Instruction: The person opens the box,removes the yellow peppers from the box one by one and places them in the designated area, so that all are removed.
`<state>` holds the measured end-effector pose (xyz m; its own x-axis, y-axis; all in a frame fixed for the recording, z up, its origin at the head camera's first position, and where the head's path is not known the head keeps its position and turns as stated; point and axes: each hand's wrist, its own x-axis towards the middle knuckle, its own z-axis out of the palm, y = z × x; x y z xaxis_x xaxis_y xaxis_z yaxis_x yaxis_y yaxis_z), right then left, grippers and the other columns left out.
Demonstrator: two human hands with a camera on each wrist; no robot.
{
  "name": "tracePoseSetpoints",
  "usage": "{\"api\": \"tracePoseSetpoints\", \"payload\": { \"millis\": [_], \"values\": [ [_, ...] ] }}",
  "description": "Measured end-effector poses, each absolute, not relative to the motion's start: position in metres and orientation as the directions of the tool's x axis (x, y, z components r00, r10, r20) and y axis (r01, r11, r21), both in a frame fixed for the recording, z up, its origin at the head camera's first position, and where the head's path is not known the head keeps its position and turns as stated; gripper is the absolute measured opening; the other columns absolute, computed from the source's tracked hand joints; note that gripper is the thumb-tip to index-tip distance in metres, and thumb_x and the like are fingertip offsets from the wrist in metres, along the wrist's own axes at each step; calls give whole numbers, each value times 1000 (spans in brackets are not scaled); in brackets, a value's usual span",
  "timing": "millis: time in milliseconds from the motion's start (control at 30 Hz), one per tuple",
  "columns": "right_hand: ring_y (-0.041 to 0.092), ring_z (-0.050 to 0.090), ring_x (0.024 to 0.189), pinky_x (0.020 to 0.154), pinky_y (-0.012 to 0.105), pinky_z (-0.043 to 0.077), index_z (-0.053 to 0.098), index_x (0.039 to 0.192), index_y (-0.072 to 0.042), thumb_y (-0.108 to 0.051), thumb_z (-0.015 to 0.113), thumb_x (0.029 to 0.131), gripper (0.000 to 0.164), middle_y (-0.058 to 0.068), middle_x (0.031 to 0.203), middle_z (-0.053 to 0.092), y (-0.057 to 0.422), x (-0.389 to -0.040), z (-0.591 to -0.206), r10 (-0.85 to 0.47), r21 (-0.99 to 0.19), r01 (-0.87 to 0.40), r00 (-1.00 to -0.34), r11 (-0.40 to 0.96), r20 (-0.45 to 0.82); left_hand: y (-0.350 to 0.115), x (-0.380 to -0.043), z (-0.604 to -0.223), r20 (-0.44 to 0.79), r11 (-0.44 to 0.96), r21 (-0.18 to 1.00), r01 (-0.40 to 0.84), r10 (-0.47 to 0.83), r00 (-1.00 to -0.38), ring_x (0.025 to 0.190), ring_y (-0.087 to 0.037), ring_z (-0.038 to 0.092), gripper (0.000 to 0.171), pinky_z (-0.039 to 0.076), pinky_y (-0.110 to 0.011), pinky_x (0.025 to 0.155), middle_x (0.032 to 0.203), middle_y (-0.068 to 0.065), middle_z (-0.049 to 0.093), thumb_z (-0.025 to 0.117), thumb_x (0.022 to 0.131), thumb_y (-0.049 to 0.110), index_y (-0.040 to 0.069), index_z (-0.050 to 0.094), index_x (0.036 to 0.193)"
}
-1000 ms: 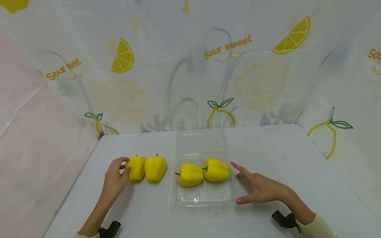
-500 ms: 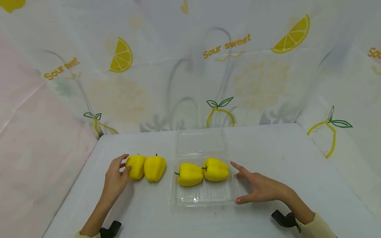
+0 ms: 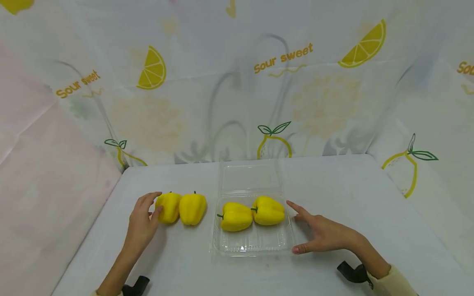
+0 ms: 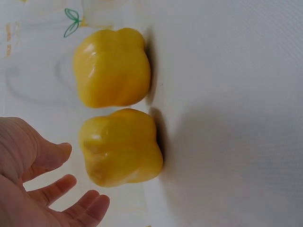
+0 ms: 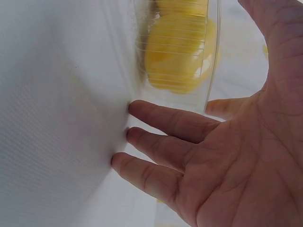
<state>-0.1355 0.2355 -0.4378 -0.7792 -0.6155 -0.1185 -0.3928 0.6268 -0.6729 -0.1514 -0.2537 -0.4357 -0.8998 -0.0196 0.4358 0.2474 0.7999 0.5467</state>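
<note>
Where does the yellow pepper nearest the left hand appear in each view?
Head: the yellow pepper is left of centre, below mid-height, beside the left hand.
Left wrist: the lower of two peppers, a little left of and below centre.
Right wrist: not visible; the peppers there sit in the clear container.
Shared landmark: the white tabletop, in all three.

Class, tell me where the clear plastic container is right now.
In the head view, the clear plastic container sits open on the white table, right of the two loose peppers and beside the right hand.
</note>
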Motion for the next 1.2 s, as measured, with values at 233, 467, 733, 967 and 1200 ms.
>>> {"api": "tracePoseSetpoints", "payload": {
  "millis": [233, 467, 733, 967, 1200],
  "values": [
    [37, 48, 127, 101, 62, 36, 5, 159, -18, -59, 75, 79, 114, 18, 134, 55, 237, -137, -438, -626, -675, -398, -770, 621, -122, -243, -141, -428, 505, 818, 498, 289, -2, -863, 100, -38, 51, 39, 47, -51, 74, 122, -22, 57, 71, 86, -5, -2, 61, 123],
    [36, 50, 125, 100, 61, 37, 5, 158, -16, -60, 75, 79, 115, 18, 133, 56, 236, -138, -435, -630, -658, -412, -766, 631, -125, -227, -132, -421, 532, 840, 444, 311, 32, -846, 91, -32, 48, 41, 41, -38, 65, 109, -17, 62, 78, 82, 1, 1, 64, 121],
    [35, 51, 125, 101, 60, 37, 6, 158, -16, -61, 75, 78, 114, 16, 132, 57, 237, -138, -434, -624, -648, -410, -771, 642, -131, -210, -127, -422, 526, 831, 446, 333, 58, -848, 83, -28, 46, 48, 39, -40, 69, 95, -14, 62, 86, 74, 6, 0, 65, 117],
    [35, 51, 124, 100, 61, 37, 5, 159, -18, -60, 75, 78, 114, 16, 133, 57, 236, -137, -434, -621, -649, -403, -772, 645, -137, -190, -122, -421, 457, 845, 424, 326, 111, -883, 83, -23, 45, 56, 42, -37, 69, 90, -8, 58, 88, 75, 14, 0, 62, 123],
    [35, 51, 125, 100, 61, 37, 6, 159, -17, -58, 76, 79, 114, 16, 133, 57, 236, -138, -434, -624, -654, -403, -769, 641, -137, -175, -121, -418, 417, 833, 439, 337, 143, -897, 88, -23, 46, 60, 44, -35, 70, 92, -6, 57, 87, 76, 25, 2, 61, 125]
  ]
}}
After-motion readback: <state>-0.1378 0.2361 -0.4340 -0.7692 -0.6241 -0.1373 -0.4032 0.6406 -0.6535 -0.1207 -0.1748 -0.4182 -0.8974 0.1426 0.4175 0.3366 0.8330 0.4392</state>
